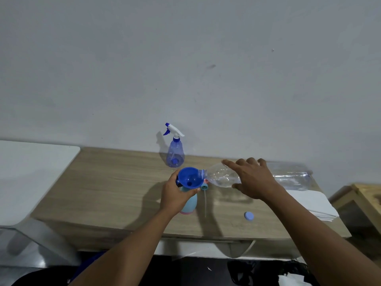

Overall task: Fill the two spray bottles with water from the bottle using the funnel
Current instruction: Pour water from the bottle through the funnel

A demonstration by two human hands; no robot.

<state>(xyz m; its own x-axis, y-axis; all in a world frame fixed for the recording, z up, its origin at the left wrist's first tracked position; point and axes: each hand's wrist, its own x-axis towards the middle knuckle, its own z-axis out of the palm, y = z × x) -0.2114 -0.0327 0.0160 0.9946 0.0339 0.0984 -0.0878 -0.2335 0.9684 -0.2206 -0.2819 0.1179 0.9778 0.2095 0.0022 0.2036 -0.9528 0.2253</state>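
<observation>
Blue funnel (188, 178) sits in the pastel spray bottle (190, 205). The left hand (175, 195) fingers wrap its neck to steady it, and the right hand (255, 180) fingers clasp the tipped water bottle (220, 176) to pour.

Single view: head cam, wide-angle, on you. Looks fwd + down across the tabletop (115, 182) from its near edge; wall (185, 58) fills upper half. Close range: your left hand (175, 195) and right hand (253, 180) sit mid-frame at arm's reach, forearms cut by bottom edge.
</observation>
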